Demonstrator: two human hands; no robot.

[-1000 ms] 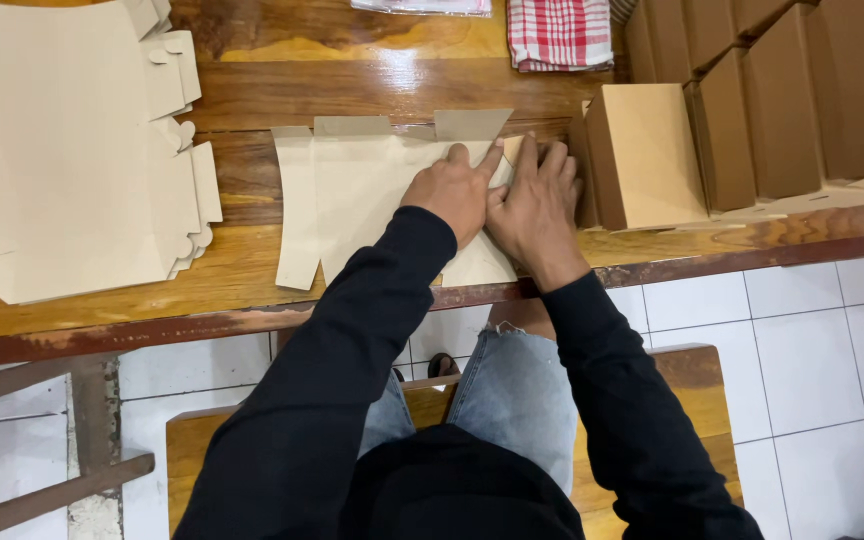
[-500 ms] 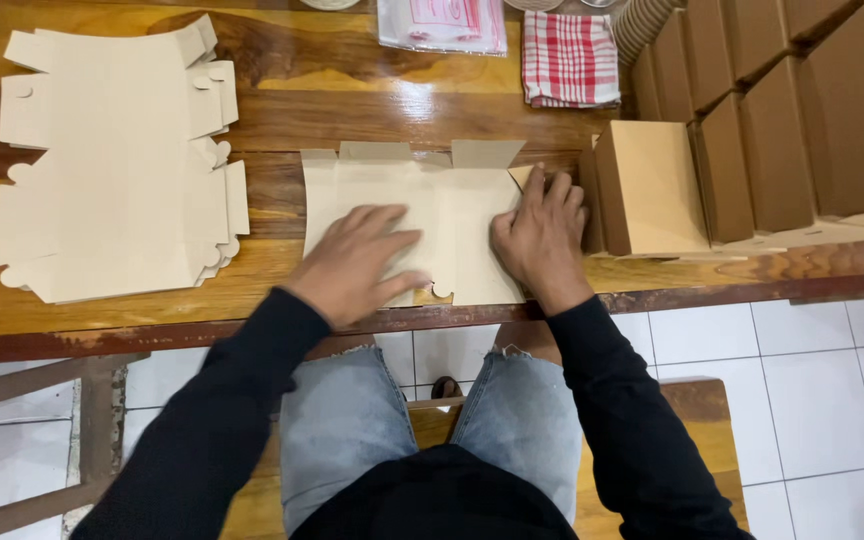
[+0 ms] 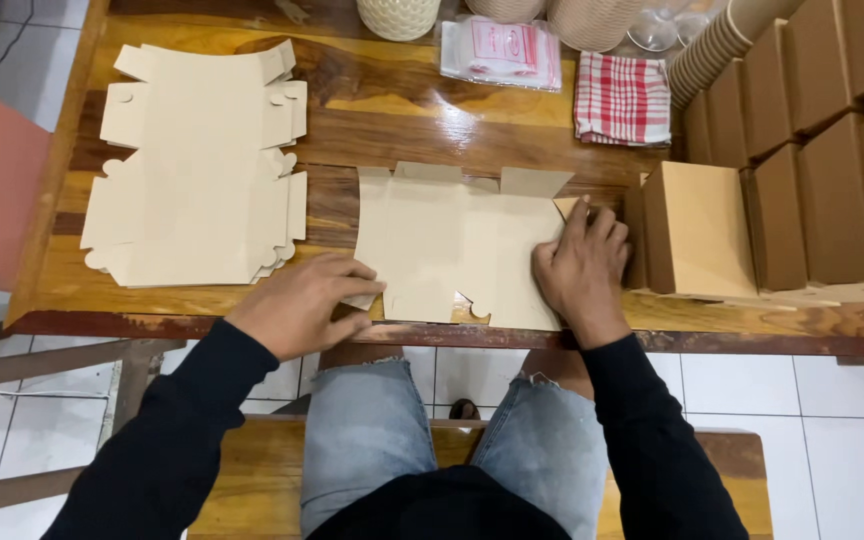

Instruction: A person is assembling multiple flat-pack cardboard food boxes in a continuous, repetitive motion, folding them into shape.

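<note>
Head view: a flat cardboard blank (image 3: 452, 245) is pinned at the wooden table's (image 3: 402, 120) near edge, left hand (image 3: 302, 305) and right hand (image 3: 580, 275) flat, fingers slightly apart; uneven pressure could skew its crease.

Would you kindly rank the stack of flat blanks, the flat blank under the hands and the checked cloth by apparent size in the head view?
1. stack of flat blanks
2. flat blank, looking nearly as large
3. checked cloth

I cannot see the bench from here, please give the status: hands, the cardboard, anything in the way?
Left hand flat on the cardboard sheet, near left corner. Right hand presses its right edge. Folded box close beside right hand; stack of flat sheets apart, left.
</note>
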